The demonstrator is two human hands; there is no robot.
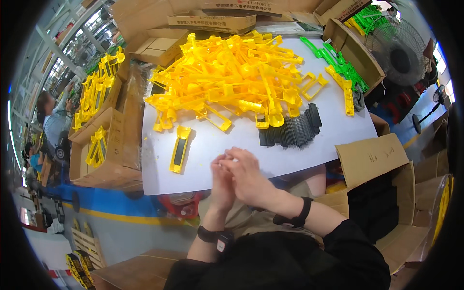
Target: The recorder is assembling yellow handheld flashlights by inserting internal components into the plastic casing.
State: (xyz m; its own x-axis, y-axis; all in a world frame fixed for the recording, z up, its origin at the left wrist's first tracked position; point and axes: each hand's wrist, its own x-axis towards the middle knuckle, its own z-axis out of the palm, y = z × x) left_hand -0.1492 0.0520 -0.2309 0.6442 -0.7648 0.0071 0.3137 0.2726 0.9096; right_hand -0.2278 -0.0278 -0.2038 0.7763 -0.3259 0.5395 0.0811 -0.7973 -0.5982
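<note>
My left hand (222, 186) and my right hand (249, 176) meet over the near edge of the white table (212, 150). Their fingers are bent and pressed together at the tips; anything between them is hidden or too small to name. Just beyond and to the left lies a single yellow plastic part (180, 150) with a dark strip set in its frame. To the right of my hands, a row of thin black strips (292, 129) stands packed together. A large heap of yellow plastic parts (237, 77) covers the far half of the table.
Cardboard boxes stand around the table: a left box (113, 145) with yellow parts, and an open right box (403, 188) with black contents. Green plastic parts (340, 65) lie at the far right. A fan (401, 58) stands beyond them. Another person (48, 111) is at far left.
</note>
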